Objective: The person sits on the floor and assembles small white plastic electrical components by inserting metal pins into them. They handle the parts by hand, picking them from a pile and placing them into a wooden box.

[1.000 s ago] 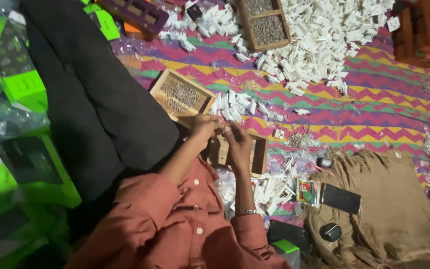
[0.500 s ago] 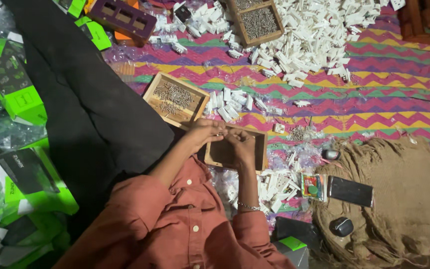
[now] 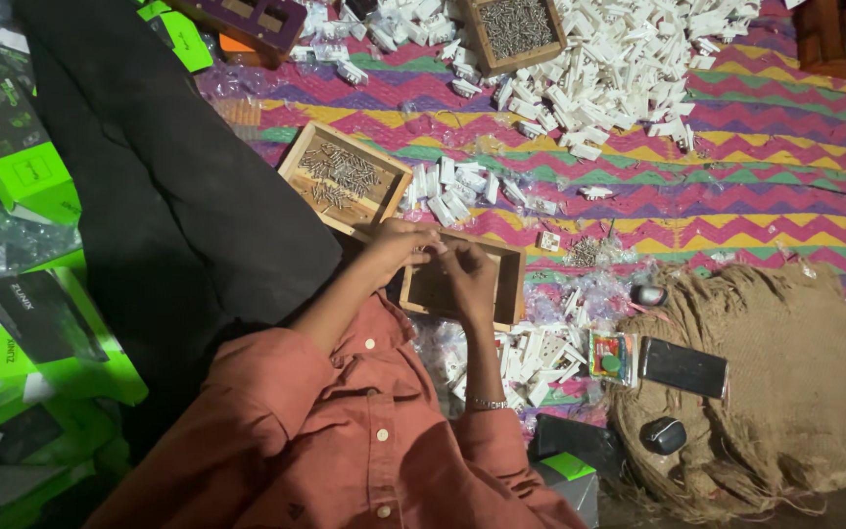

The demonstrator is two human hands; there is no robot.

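**A:** Head cam: what's changed in the last sec?

**B:** Not much. My left hand (image 3: 396,250) and right hand (image 3: 469,279) have stayed over the empty wooden tray (image 3: 511,289), only the view shifted. So I'm prob. still on the same piece.

**A:** Grip?

**B:** Fingers bunched, tips meeting over the tray's upper-left corner. Can't tell if they pinch anything, too small.

**A:** Parts?

**B:** Tray of metal pins (image 3: 345,176) is just up-left of the empty tray, and the white plastic pieces (image 3: 452,191) are just above it.
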